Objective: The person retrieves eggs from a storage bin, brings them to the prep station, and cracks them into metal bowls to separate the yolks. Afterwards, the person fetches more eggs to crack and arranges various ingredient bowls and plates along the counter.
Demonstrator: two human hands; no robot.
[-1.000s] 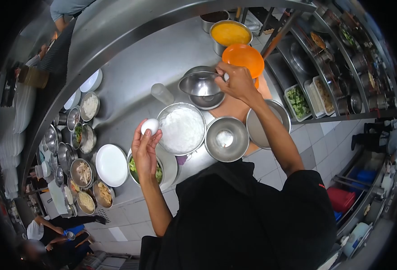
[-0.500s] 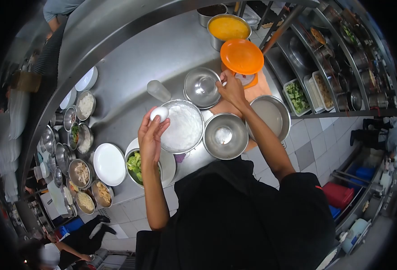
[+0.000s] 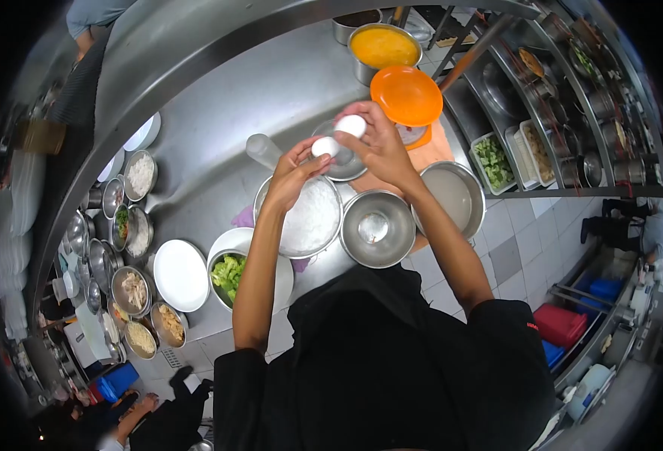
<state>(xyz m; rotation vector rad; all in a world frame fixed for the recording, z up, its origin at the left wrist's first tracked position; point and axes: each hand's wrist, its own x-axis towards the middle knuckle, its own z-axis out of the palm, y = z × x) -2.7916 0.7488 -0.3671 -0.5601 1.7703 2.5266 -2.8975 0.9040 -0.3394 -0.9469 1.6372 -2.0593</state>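
Note:
In my left hand (image 3: pixel 295 174) is a white egg (image 3: pixel 325 148), gripped between thumb and fingers. A second white egg (image 3: pixel 350 126) sits in the fingers of my right hand (image 3: pixel 382 146). The two eggs are side by side, close together or touching. Beneath them is a steel bowl (image 3: pixel 346 169), partly covered by my hands. A wide pan of white powder (image 3: pixel 307 218) stands just below my left hand. An empty-looking steel bowl (image 3: pixel 377 228) is nearer my body, beside a pot of cloudy liquid (image 3: pixel 452 197).
An orange lid (image 3: pixel 407 95) and a pot of yellow liquid (image 3: pixel 384 46) stand at the back. A clear cup (image 3: pixel 262 150) is left of the hands. White plates (image 3: pixel 181 275), a bowl of broccoli (image 3: pixel 228 276) and several ingredient bowls line the left. Another person (image 3: pixel 143 413) is at lower left.
My left hand has moved up and right with its egg. My right hand has come up from the bowl's rim, and an egg now shows clearly in it. The eggs are together.

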